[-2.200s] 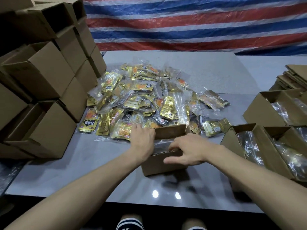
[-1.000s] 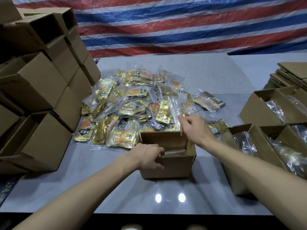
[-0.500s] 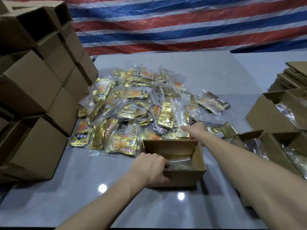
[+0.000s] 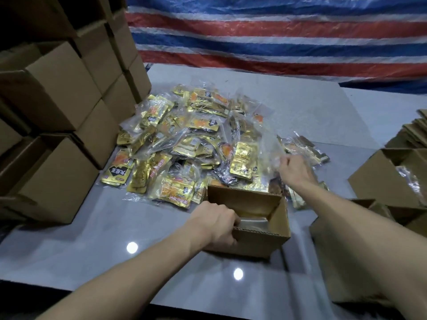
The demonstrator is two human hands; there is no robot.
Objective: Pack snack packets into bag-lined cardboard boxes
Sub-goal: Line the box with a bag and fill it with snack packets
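Striped tarp [image 4: 277, 31] behind grey bench [image 4: 92, 239]. Stacked cartons [image 4: 57, 88] far left; bag-lined boxes [image 4: 388, 179] right. Snack packets [image 4: 191, 139] heaped mid-bench, unpacked. Open box [image 4: 258, 232] near, looks empty. Left hand [image 4: 217, 224] clamped on box's left wall. Right hand [image 4: 295, 169] pinching clear packet at pile's right edge. Packing barely begun.

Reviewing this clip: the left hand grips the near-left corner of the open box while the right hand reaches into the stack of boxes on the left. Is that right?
Not quite. The left hand does grip the open box at its near-left corner, but the head view shows the right hand reaching into the pile of snack packets beyond the box, not the stacked boxes on the left.
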